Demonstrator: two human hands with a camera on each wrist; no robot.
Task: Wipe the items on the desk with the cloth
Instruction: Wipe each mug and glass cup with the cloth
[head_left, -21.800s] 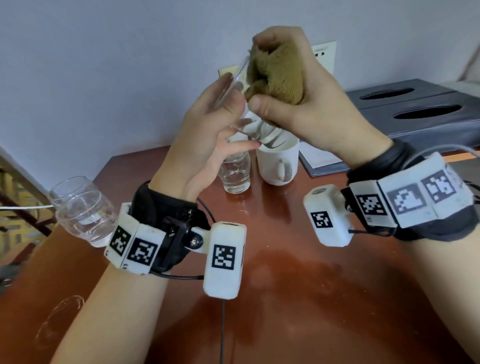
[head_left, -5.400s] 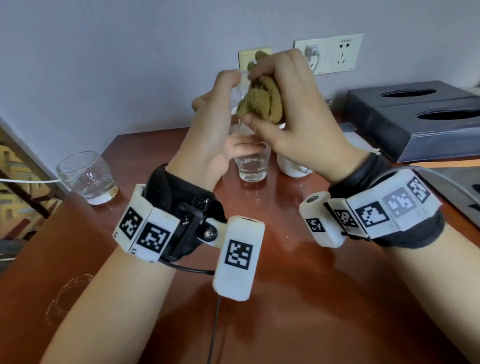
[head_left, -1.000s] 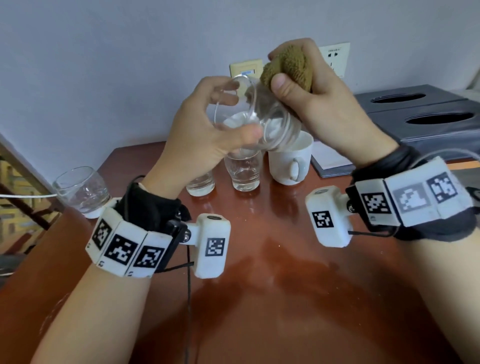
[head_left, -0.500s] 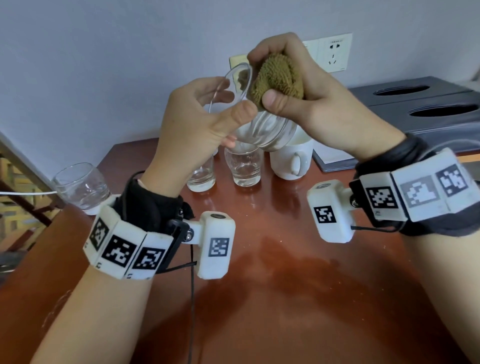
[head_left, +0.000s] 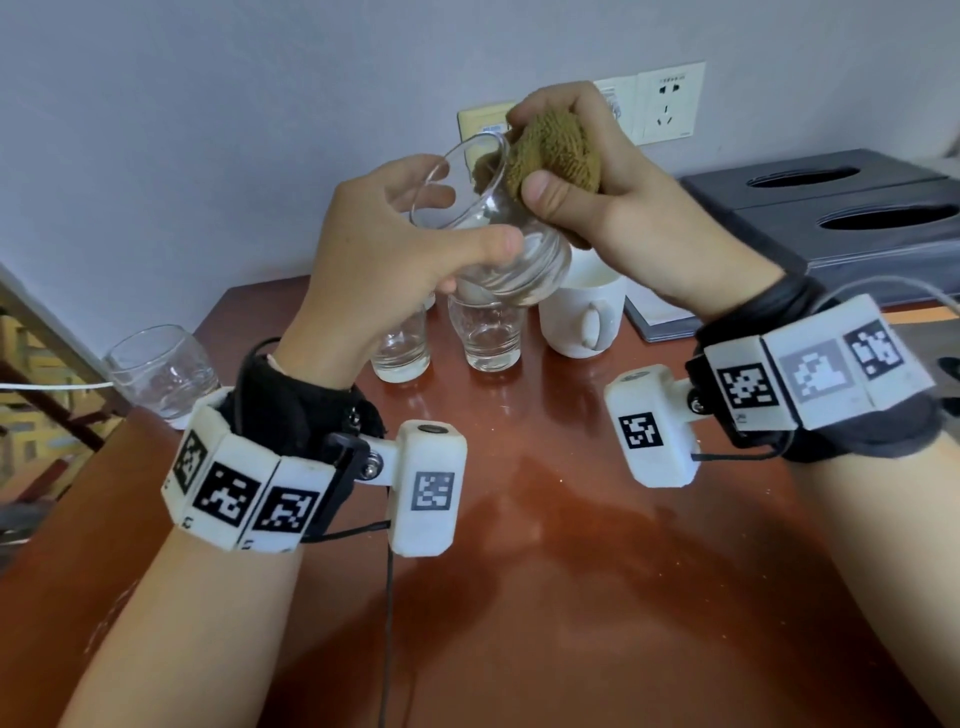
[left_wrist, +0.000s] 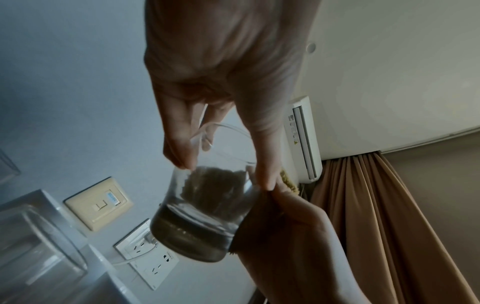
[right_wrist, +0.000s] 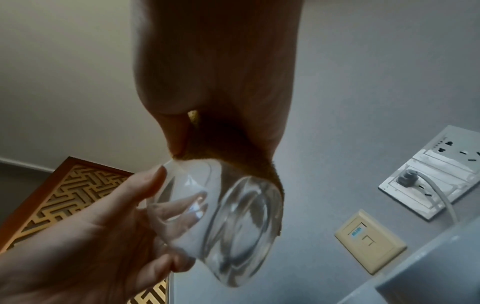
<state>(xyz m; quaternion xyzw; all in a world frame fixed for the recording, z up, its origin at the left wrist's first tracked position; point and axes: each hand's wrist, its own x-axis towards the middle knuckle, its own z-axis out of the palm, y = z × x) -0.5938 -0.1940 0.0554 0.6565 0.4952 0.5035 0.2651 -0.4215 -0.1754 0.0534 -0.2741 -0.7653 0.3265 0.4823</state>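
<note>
left hand (head_left: 395, 244) grips the tilted glass (head_left: 498, 244) above the mug (head_left: 582, 317); right hand (head_left: 597, 182) squeezes the cloth (head_left: 550, 156) against its rim. hard rubbing could slip the glass onto the mug.

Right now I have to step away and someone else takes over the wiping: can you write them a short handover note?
Left hand: grips a round glass tumbler, tilted, lifted above the desk.
Right hand: holds the bunched brown cloth against the tumbler's rim and outer wall.
On the desk: another tumbler at far left, two small glasses, a white mug.
Done: cannot tell which of these are already wiped.
Left: finish this tumbler, set it down, wipe whatever remains.
</note>
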